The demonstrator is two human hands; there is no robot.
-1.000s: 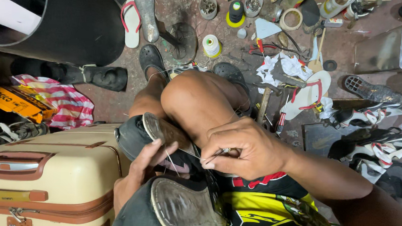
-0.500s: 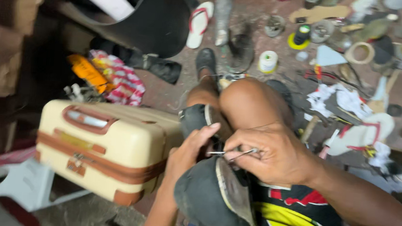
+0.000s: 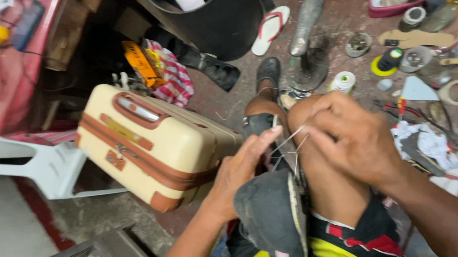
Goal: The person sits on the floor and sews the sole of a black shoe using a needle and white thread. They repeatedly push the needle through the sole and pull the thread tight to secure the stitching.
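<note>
on lap: dark shoe point(image 3: 271, 217), left hand point(image 3: 242, 169) clamped on upper; right hand point(image 3: 354, 137) fingers pinching thread point(image 3: 287, 140). keep thread taut.

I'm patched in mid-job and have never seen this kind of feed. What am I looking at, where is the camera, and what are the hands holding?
There is no machine: a person works with bare hands, and the one camera sits on their head, looking down. A dark shoe lies sole-up across their lap, by the raised knee. The left hand steadies it; the right hand pulls thin thread taut between the two hands. Whether it also pinches a needle or tool, I cannot tell. Beside the left arm stands a cream suitcase with brown trim. On the floor ahead lie a flip-flop, a thread spool, tape rolls and scraps.
</note>
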